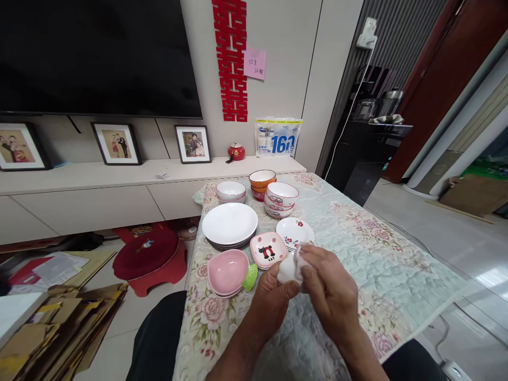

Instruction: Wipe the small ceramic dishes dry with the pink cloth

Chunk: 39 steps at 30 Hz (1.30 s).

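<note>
"What was the biggest thing there?"

"The flowered tablecloth, spread under everything, probably as padding. Next came the plate pile, the broad white one on top of darker plates; stacking likely saved room."

"And around that pile?"

"Red-rimmed bowls stood beyond it to the right, nested so they'd hold each other steady, I'd guess. On its near side sat the pink dish with a green leaf handle, doubled up with its match. The square cat dish was just beside the pile, on its right."

"Where were the hands?"

"Nearer the person than the pile, and to its right. The left hand had its fingers curled closed round a white piece, thumb on top, seemingly to keep it from slipping. The right hand was bunched nearly closed on a pale cloth, pressed against the piece, perhaps so cloth and china met firmly."

"What shape was the piece?"

"Rounded, but I couldn't tell more; the fingers and cloth hid much of it."
</note>
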{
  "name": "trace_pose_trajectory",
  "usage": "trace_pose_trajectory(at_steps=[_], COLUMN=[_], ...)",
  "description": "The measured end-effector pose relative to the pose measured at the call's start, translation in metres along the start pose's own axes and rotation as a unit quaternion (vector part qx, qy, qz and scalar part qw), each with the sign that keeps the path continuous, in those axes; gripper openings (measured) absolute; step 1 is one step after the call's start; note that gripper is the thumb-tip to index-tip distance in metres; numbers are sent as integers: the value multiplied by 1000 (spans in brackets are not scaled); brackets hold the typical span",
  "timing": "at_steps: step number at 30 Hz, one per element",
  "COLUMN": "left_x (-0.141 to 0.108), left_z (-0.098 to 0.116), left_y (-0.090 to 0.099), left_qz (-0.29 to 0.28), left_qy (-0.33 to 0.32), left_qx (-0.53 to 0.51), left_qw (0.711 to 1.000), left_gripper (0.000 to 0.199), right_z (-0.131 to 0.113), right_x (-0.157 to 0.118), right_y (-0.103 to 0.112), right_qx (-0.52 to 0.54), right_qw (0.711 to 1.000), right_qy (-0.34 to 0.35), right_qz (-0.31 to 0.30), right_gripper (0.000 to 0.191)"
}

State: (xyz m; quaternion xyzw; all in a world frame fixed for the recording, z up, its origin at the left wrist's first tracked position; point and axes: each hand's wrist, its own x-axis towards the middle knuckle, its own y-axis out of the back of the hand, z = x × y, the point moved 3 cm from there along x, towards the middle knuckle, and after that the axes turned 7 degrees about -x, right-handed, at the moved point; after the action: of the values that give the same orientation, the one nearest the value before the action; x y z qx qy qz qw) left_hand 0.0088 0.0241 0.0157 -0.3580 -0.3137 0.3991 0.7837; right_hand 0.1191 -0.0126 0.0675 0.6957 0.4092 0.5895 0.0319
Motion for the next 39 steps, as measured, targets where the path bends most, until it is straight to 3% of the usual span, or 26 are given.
trace_pose_trajectory(at_steps=[3, 5, 9, 12, 17, 20, 27, 32, 39], left_x=[-2, -3, -4, -4, -4, -3, -7, -31, -70], left_z=[1, 0, -2, -3, -2, -1, 4, 0, -5], left_y=[-2, -3, 0, 4, 5, 4, -1, -1, 12], left_qz=[8, 2, 5, 21, 38, 47, 28, 21, 132], left_qy=[-3, 3, -10, -17, -18, -16, 51, 104, 67], left_qx=[11, 16, 3, -3, -4, -9, 10, 49, 40], left_qw=[1000, 1000, 1000, 1000, 999, 999, 998, 993, 988], left_gripper=[43, 44, 36, 36, 40, 41, 47, 49, 47], right_z=[-17, -14, 15, 35, 49, 50, 46, 39, 14], right_x=[-1, -3, -4, -6, -12, -16, -20, -31, -53], right_y=[-7, -8, -6, -6, -8, -8, 0, 6, -7], right_qx=[-19, -24, 41, 93, 170, 192, 206, 200, 194], right_qw=[996, 996, 998, 982, 942, 923, 912, 920, 928], right_qy=[89, 91, -44, -152, -279, -321, -349, -337, -316], right_qz=[-7, -4, 29, 62, 82, 84, 62, 19, 37], right_gripper=[28, 28, 25, 23, 24, 26, 28, 27, 24])
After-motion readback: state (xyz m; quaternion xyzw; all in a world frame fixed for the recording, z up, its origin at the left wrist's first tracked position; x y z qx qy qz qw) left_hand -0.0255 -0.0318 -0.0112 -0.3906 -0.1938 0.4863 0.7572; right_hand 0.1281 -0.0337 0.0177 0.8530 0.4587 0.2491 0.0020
